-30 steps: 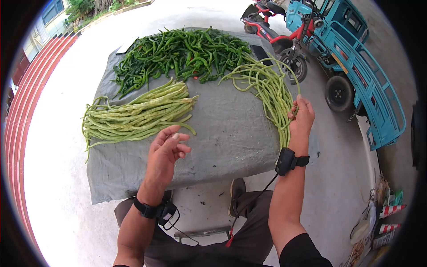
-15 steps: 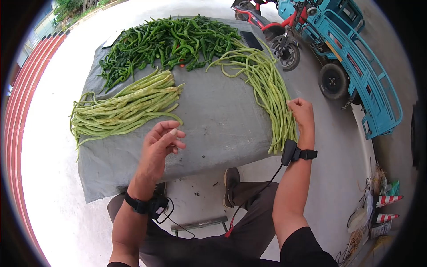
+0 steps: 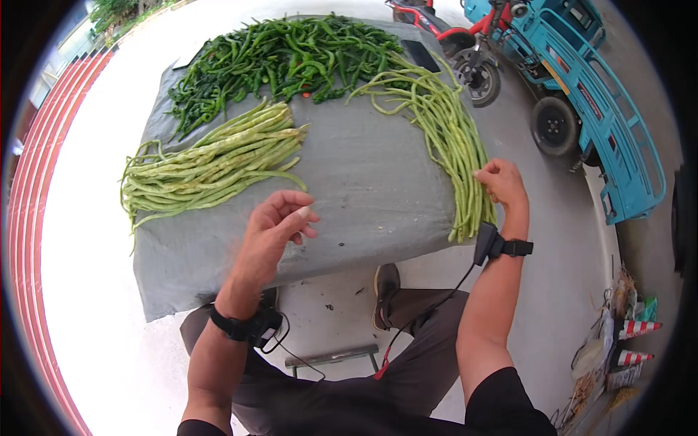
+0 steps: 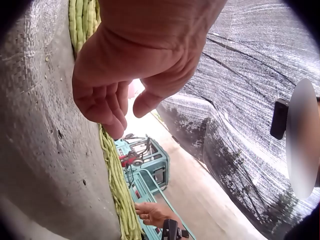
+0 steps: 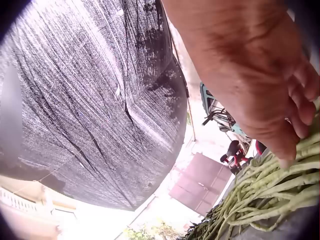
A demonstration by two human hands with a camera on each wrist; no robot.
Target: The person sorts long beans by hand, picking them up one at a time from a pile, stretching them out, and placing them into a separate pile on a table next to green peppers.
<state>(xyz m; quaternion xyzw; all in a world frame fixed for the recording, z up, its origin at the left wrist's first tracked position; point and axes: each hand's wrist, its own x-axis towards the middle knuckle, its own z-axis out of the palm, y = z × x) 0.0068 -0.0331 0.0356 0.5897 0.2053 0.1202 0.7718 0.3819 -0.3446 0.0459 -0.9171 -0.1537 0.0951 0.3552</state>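
In the head view, a bundle of long green beans (image 3: 454, 149) runs along the right edge of the grey-covered table (image 3: 363, 185). My right hand (image 3: 503, 182) hovers at its outer side, fingers loosely bent and fingertips right at the beans. Up close in the right wrist view, the thumb (image 5: 282, 147) overlaps the beans (image 5: 270, 192) and stands apart from the fingers. Over the table's near left part, my left hand (image 3: 280, 221) hangs with relaxed, bent fingers and nothing in them. Just beyond it lies a thicker pile of paler long beans (image 3: 211, 167).
Green chili peppers (image 3: 291, 62) are heaped along the far side, with a dark phone (image 3: 420, 55) at their right. A red scooter (image 3: 476, 43) and a blue cargo tricycle (image 3: 582, 94) stand beyond the table's right. Red steps (image 3: 54, 196) run at the left.
The long bean my right hand pinched a second ago is now down among the right bundle, and its fingers have loosened. The left hand stays over the table, much as before.
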